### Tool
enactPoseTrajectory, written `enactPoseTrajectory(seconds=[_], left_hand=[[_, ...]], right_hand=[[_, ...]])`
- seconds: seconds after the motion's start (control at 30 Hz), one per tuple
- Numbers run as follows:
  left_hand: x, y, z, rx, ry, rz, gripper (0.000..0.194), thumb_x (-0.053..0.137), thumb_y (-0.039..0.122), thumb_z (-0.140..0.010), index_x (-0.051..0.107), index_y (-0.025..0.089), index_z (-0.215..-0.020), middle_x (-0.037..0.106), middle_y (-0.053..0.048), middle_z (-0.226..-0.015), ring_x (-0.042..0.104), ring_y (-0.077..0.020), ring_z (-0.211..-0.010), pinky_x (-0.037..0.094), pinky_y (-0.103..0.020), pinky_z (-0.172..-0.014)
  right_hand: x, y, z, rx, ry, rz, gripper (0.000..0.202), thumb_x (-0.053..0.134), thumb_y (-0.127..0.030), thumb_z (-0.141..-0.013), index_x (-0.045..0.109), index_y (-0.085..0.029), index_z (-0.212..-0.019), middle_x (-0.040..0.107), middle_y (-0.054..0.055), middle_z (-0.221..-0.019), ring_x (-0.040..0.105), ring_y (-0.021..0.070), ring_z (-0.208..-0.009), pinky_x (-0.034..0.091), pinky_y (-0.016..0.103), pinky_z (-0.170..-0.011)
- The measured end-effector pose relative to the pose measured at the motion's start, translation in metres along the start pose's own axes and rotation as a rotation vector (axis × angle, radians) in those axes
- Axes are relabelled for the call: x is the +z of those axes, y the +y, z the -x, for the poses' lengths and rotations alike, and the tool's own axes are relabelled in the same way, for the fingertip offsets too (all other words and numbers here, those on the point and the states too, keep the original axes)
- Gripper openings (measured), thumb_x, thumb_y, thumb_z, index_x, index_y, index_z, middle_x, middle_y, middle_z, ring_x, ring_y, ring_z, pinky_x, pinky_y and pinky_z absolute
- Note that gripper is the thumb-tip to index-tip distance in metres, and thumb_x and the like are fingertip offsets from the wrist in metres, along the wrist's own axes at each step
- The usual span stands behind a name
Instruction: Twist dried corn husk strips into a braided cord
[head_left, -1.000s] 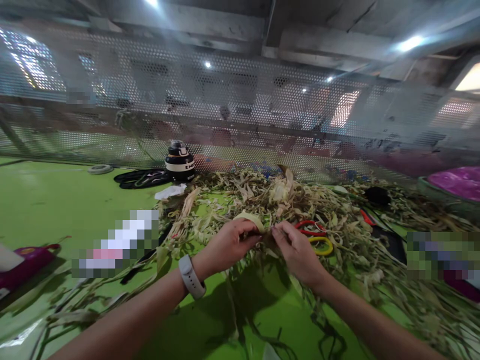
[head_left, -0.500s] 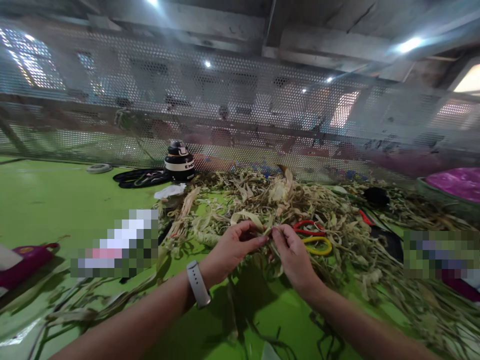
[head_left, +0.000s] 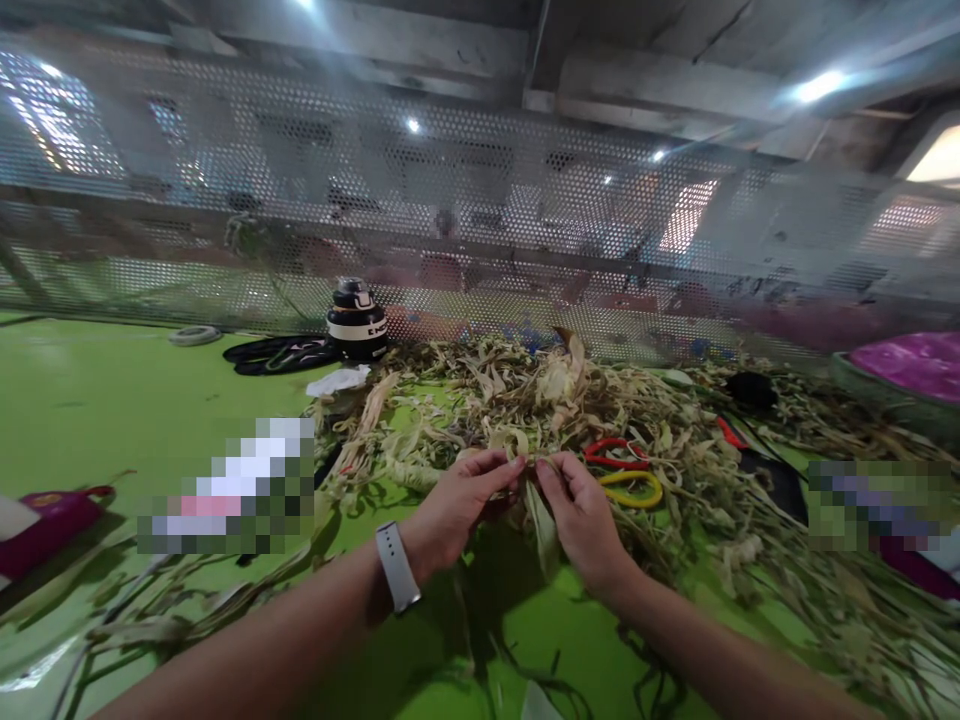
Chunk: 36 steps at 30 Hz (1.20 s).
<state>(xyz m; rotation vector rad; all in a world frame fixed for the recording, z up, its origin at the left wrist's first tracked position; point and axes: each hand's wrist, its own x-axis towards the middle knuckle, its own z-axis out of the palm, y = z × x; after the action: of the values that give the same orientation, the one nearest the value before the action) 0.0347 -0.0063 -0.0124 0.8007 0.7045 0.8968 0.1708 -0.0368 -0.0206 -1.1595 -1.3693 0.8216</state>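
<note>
My left hand (head_left: 465,500), with a pale watch band at the wrist, pinches a pale dried corn husk strip (head_left: 545,540) between thumb and fingers. Opposite it, my right hand (head_left: 583,515) grips the same husk, fingertips close to the left ones. One piece curls up above the fingers and another hangs down below them. Where the fingers meet, the details are too small to make out. Just beyond the right hand lie a red handle loop (head_left: 616,453) and a yellow handle loop (head_left: 634,488), seemingly of scissors.
A heap of dried husks (head_left: 487,375) spreads over the green table (head_left: 112,390). Behind stands a perforated metal screen (head_left: 450,230). A black bottle (head_left: 356,335) is at back left, a basin with pink plastic (head_left: 911,365) at far right, and a purple tool (head_left: 56,520) at left.
The husk strip has shifted between my fingers, and a wide piece now hangs lower below my right hand. Both hands stay in nearly the same place.
</note>
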Motion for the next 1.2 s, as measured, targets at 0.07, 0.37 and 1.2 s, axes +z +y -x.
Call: enactPoseTrajectory(seconds=[0.07,0.37,1.2], left_hand=[[0.000,0.001,-0.001,0.031,-0.010,-0.040,0.021,0.076,0.029,-0.060,0.066,0.016,-0.072,0.064,0.003,-0.069,0.055,-0.0061,-0.058,0.044,-0.019,-0.060],[-0.007,0.018,-0.002,0.096,-0.031,-0.158,0.022,0.074,0.032,-0.063,0.061,0.015,-0.070,0.057,0.004,-0.061,0.050,-0.0048,-0.052,0.040,-0.017,-0.053],[-0.010,0.022,-0.002,0.236,-0.090,-0.539,0.026,0.060,0.040,-0.072,0.054,0.015,-0.069,0.044,0.005,-0.059,0.035,-0.0076,-0.053,0.027,-0.020,-0.049]], right_hand=[[-0.001,0.001,-0.001,-0.002,-0.013,0.016,0.025,0.049,-0.041,-0.084,0.052,-0.018,-0.076,0.052,-0.001,-0.068,0.047,0.0119,-0.064,0.041,0.023,-0.060],[-0.009,-0.007,-0.007,0.072,-0.061,-0.012,0.025,0.052,-0.041,-0.082,0.051,-0.018,-0.073,0.056,-0.002,-0.062,0.053,0.0124,-0.058,0.044,0.024,-0.058],[-0.021,-0.011,0.000,-0.811,-0.165,0.639,0.024,0.053,-0.010,-0.080,0.062,-0.024,-0.097,0.058,0.004,-0.087,0.052,0.0170,-0.083,0.042,0.032,-0.074]])
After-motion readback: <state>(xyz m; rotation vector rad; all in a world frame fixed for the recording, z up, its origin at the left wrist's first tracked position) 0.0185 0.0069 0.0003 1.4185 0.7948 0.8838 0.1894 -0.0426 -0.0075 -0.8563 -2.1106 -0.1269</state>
